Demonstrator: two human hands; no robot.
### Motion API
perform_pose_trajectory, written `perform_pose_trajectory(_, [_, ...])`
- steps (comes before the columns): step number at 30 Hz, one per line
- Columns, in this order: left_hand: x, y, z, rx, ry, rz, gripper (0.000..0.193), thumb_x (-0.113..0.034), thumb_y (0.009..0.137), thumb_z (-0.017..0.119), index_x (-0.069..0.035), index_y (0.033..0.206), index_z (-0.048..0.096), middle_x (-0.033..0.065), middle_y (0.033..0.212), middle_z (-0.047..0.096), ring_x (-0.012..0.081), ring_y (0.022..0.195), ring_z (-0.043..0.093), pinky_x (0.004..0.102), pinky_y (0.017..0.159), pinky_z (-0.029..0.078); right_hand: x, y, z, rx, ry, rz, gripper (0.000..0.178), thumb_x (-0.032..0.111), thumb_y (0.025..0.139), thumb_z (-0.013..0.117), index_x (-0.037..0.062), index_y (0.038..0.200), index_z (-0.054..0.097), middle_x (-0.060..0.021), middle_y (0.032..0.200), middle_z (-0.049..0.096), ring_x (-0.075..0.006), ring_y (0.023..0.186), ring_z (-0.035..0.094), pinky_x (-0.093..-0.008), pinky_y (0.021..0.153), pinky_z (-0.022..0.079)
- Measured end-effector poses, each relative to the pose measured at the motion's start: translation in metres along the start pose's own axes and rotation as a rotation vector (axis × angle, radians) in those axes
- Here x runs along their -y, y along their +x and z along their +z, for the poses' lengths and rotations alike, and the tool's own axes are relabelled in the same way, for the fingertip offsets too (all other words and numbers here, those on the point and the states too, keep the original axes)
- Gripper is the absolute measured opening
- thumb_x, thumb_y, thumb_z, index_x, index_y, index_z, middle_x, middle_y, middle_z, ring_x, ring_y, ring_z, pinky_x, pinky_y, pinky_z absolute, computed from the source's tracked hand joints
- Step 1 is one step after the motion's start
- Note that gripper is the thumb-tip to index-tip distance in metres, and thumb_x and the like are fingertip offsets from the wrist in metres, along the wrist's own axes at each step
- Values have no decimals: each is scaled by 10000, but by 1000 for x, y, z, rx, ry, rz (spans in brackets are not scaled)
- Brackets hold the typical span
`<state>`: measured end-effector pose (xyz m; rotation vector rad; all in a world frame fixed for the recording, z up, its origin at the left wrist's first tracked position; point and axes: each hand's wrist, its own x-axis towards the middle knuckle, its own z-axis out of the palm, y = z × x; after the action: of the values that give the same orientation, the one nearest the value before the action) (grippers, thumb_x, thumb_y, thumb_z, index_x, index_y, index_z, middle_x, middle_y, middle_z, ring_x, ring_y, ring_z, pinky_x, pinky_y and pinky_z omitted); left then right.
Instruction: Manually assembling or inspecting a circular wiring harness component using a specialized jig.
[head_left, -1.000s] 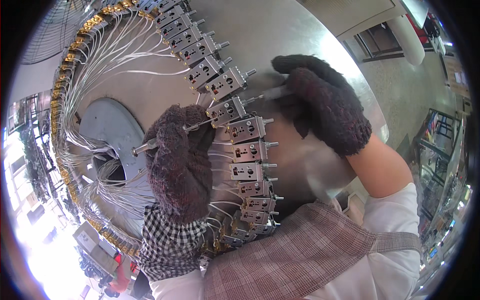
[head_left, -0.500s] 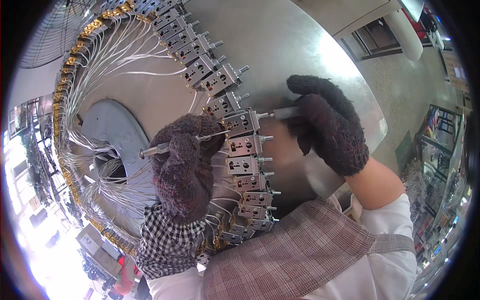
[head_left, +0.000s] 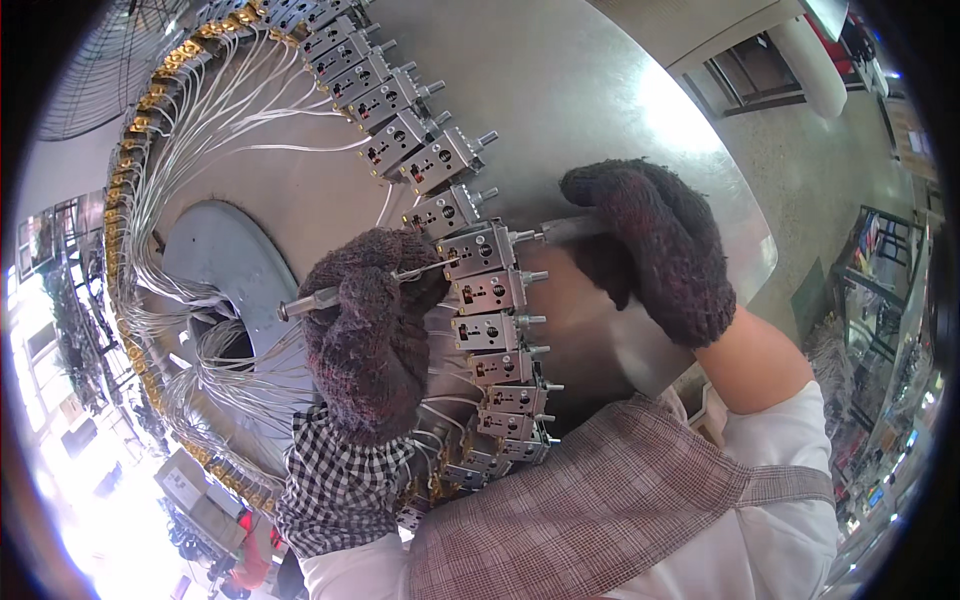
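Note:
My left hand (head_left: 365, 340), in a dark knitted glove, is closed around a thin screwdriver (head_left: 312, 302). The slim shaft of this screwdriver reaches right, its tip at the face of a boxy metal control (head_left: 475, 250) that looks like a thermostat. On the other side, my gloved right hand (head_left: 670, 250) grips a tool with a grey cylindrical handle (head_left: 572, 230). Its end meets the short shaft (head_left: 523, 236) sticking out of the same control. The glove hides the rear of that tool. More such controls (head_left: 485, 331) line up above and below in a curved row.
A round metal turntable (head_left: 520, 80) carries the row of controls. Thin whitish leads (head_left: 200, 150) run from them to brass fittings (head_left: 122, 190) along the left rim. A grey disc (head_left: 235, 240) sits at the middle. Behind, a fan guard (head_left: 100, 80) and a rack (head_left: 885, 250) stand.
My right hand has shifted slightly left, bringing its tool up against the control's shaft. That control has tipped a little to the left. My left hand has barely moved.

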<state>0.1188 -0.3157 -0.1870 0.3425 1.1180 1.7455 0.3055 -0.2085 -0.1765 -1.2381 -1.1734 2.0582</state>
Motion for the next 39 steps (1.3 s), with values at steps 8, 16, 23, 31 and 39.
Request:
perform_pose_trajectory(8, [4,5,-6,17,34,-12,294,-216,824,581,45,956,558,168,920,577,269,860,580,390,774,488,6,5,-4,-10,-106,192,254,117,897,472,4,1122,509,-95,930,579,-147,791,589,-238,596,499])
perform_pose_trajectory(16, [7,5,-14,156,62,13,278,-211,876,509,-25,1083,499,162,1049,561,265,958,566,412,797,491,-12,2,-1,15,187,-133,254,133,891,485,7,1110,516,-105,961,569,-142,810,583,-235,602,493])
perform_pose_trajectory(23, [2,6,-8,55,63,-21,305,-241,832,581,38,954,557,157,924,575,247,845,579,364,766,489,-1,6,3,-80,20,-29,217,149,885,502,17,1042,572,-109,907,582,-132,803,581,-235,613,488])
perform_pose_trajectory(31, [1,10,-19,175,45,-14,285,-218,858,544,-7,1048,516,152,1016,566,251,945,568,393,796,495,0,9,10,-131,-56,37,294,305,862,520,33,948,591,-58,554,548,-104,412,490,-218,356,374])
perform_pose_trajectory(39, [14,2,-10,46,31,-41,263,-200,858,545,-5,1033,521,131,997,565,235,944,564,380,812,490,4,9,-7,-108,-65,99,288,305,854,518,35,913,600,-69,570,558,-108,418,505,-222,348,381])
